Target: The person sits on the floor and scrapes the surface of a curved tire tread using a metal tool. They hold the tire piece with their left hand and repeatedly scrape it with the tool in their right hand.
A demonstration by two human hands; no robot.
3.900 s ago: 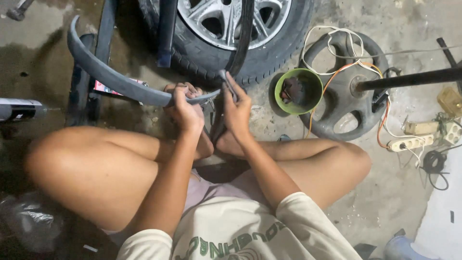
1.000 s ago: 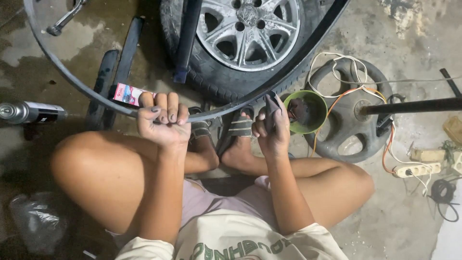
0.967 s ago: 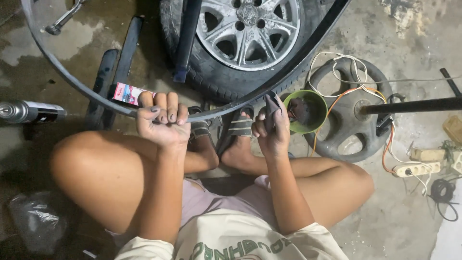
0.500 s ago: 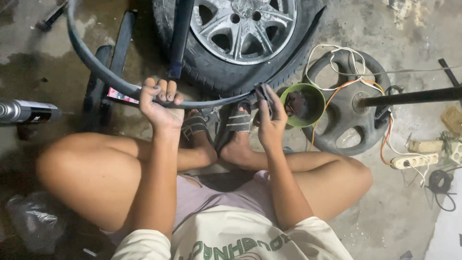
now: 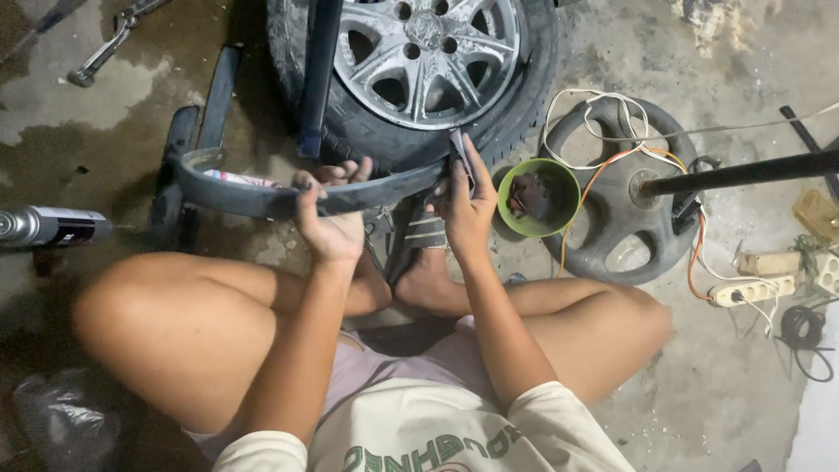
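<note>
In front of the car wheel (image 5: 419, 61), the left hand (image 5: 330, 218) and right hand (image 5: 468, 205) both grip the black rubber tire (image 5: 262, 199), inspecting it; next, probably a careful turn.

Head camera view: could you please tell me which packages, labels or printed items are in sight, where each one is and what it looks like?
Spray can: lying on the floor at far left, silver cylinder with a dark label band.
Small packet: behind the black rubber strip held by the left hand, flat, white, pink and blue.
Shirt print: bottom centre, green lettering on cream cloth.
</note>
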